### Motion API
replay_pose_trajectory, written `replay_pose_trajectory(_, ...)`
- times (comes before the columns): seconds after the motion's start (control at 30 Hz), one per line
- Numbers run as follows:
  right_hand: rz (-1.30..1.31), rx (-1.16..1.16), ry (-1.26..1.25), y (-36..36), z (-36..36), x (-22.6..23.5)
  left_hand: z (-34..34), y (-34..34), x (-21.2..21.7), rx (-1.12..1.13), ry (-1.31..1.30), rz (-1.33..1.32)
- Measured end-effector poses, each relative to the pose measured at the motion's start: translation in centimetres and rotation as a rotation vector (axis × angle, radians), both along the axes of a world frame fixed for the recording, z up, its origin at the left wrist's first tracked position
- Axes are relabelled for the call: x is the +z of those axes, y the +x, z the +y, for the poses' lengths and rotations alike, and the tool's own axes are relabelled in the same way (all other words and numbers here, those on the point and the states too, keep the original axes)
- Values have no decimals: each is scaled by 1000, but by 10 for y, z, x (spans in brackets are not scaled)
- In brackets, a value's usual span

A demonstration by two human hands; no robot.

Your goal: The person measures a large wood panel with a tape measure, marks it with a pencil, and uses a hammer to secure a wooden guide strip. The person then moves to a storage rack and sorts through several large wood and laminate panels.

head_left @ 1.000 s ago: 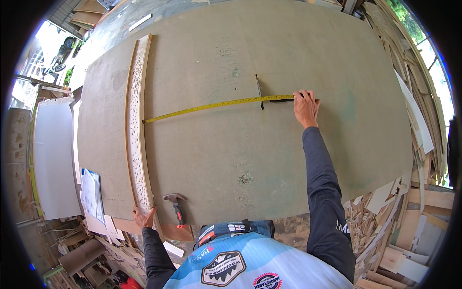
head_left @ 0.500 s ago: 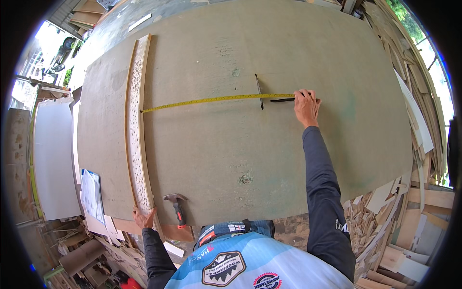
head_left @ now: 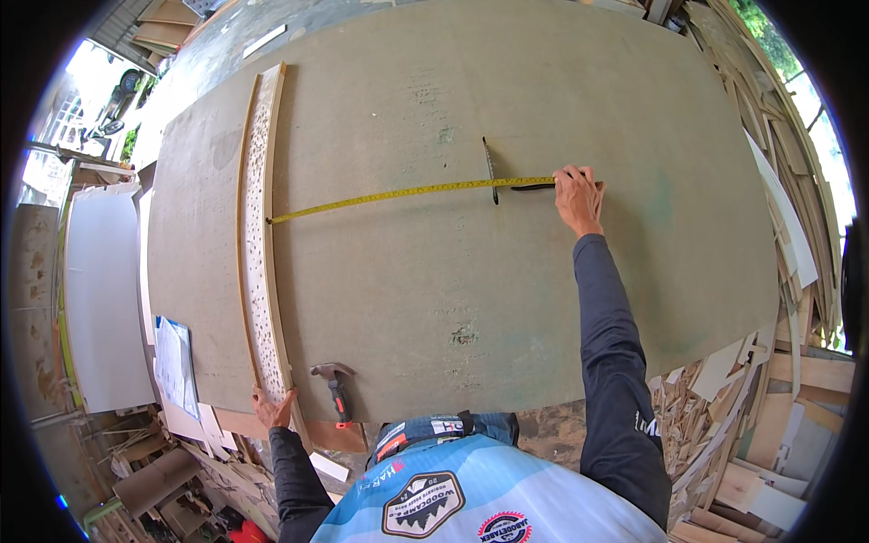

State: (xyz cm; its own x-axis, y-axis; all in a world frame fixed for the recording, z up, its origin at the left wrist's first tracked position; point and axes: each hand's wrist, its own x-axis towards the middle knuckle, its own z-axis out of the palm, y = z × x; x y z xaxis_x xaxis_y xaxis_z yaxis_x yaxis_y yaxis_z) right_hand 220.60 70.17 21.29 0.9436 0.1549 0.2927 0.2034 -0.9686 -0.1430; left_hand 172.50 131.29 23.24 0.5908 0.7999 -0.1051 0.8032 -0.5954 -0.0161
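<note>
A long board [head_left: 261,199] with a white speckled face and wooden edges lies from near to far on the left of a large worktop [head_left: 389,290]. My left hand [head_left: 273,408] is closed around its near end. A yellow tape measure [head_left: 407,191] stretches from the board's right edge to my right hand [head_left: 580,197], whose fingers are closed on its right end; the case is hidden. Below the tape by those fingers shows a dark bar [head_left: 532,187]. A thin dark strip [head_left: 491,170] crosses under the tape. A claw hammer [head_left: 338,395] lies right of my left hand.
Papers on a blue clipboard [head_left: 175,366] rest at the worktop's left edge. Wood offcuts [head_left: 715,407] are heaped at the near right, and stacked strips [head_left: 787,154] line the right side. A white panel [head_left: 107,299] stands at far left.
The tape's left end has slid a little nearer to me along the board's edge. My hands keep their hold, and the view has shifted slightly.
</note>
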Motion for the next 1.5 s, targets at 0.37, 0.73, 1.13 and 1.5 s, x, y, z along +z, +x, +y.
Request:
replay_pose_trajectory(0.37,21,-6,-19,2,3,5,2,-1,-1,11,-19,-11)
replay_pose_trajectory(0.73,-64,9,24,0,1,-5,1,2,3,11,-40,-4)
replay_pose_trajectory(1.13,-142,17,45,-3,2,-10,-4,5,7,2,-25,10)
replay_pose_trajectory(1.5,-179,3,35,-6,6,-11,-7,5,7,23,-11,12)
